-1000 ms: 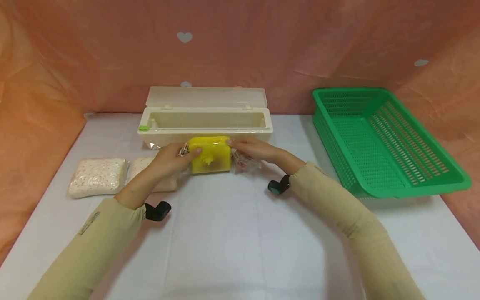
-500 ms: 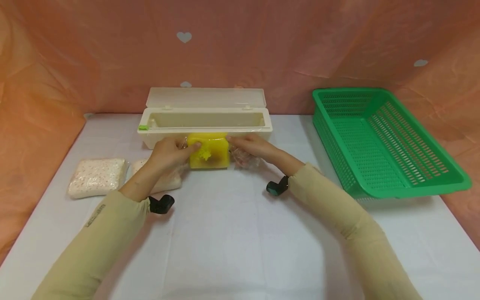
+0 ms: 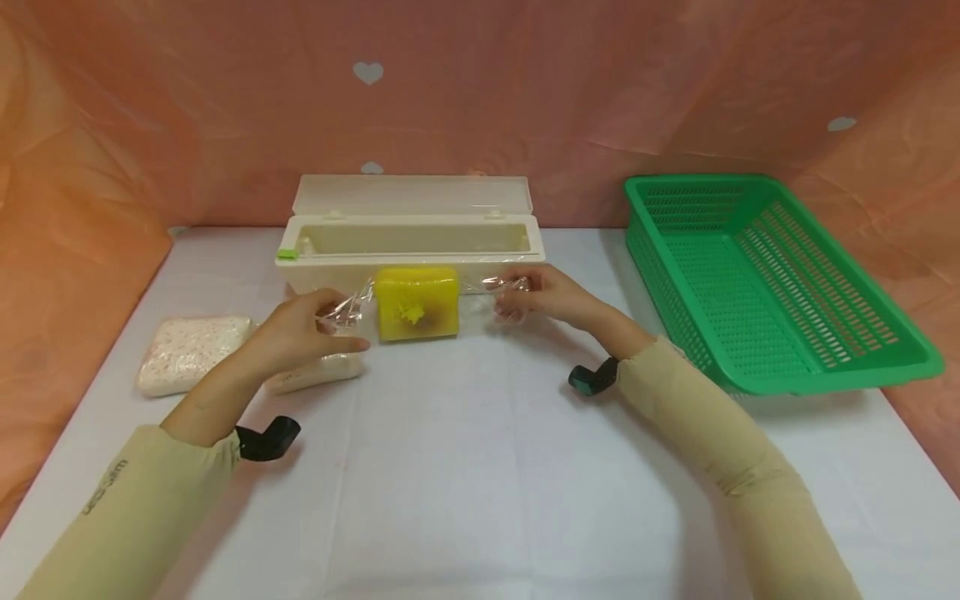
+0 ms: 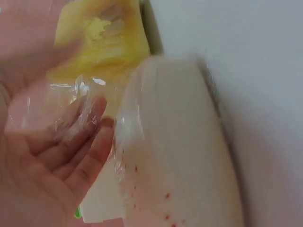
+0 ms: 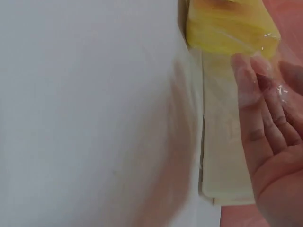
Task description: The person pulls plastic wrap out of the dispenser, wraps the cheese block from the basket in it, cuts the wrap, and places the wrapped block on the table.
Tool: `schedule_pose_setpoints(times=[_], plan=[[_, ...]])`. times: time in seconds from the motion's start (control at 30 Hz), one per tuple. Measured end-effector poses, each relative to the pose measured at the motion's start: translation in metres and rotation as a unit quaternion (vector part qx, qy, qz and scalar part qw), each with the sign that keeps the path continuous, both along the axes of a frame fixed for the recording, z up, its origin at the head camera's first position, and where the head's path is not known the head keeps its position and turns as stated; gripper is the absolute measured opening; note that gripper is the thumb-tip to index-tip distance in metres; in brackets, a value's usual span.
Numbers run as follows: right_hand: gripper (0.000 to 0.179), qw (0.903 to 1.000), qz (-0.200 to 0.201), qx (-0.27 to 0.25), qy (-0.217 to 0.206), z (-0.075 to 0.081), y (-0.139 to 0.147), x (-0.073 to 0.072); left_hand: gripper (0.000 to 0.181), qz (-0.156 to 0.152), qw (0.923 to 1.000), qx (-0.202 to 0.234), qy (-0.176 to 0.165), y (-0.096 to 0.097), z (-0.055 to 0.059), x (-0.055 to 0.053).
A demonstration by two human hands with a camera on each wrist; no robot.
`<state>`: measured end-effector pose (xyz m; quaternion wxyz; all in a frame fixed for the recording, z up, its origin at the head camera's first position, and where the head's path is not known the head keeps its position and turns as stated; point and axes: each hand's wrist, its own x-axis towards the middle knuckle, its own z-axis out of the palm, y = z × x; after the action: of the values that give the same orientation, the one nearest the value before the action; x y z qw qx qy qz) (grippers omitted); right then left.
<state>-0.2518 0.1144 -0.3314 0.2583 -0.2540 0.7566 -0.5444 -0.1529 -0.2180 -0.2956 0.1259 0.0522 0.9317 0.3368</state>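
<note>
A yellow block (image 3: pixel 416 304) with a brown patch and a yellow star-like mark is covered in clear plastic film and stands upright before the cream film dispenser (image 3: pixel 345 271). Loose film (image 3: pixel 352 308) reaches out from both its sides. My left hand (image 3: pixel 296 329) is left of the block, thumb apart, fingers loosely bent behind the film; in the left wrist view the film (image 4: pixel 80 104) lies over the fingertips. To the block's right, my right hand (image 3: pixel 551 296) touches the other film end, its fingers (image 5: pixel 255 127) nearly straight in the right wrist view.
Two speckled white wrapped packs lie at the left: one pack (image 3: pixel 191 354) fully visible, the other pack (image 3: pixel 322 371) partly under my left hand. A green basket (image 3: pixel 810 387) stands at the right. The dispenser's lid (image 3: pixel 412 196) is raised, near the orange curtain (image 3: pixel 465 100).
Both hands have let go of the block's sides and moved apart, the left one leftward and the right one rightward. Film ends now stretch outward. The block was shifted slightly back.
</note>
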Motion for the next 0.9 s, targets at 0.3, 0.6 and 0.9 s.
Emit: schedule_pose_setpoints(times=[0.3, 0.6, 0.9], plan=[[0.028, 0.9936, -0.075, -0.007, -0.085, -0.006, 0.01, -0.003, 0.038, 0.11, 0.9869, 0.116, 0.025, -0.006, -0.004, 0.006], [0.029, 0.9953, -0.074, -0.005, -0.062, -0.009, 0.0, 0.005, 0.033, 0.168, 0.9745, 0.108, 0.103, 0.011, -0.004, 0.005], [0.035, 0.9902, -0.116, 0.04, -0.066, -0.011, -0.009, 0.008, 0.033, 0.126, 0.981, 0.0, 0.147, 0.003, -0.001, -0.002]])
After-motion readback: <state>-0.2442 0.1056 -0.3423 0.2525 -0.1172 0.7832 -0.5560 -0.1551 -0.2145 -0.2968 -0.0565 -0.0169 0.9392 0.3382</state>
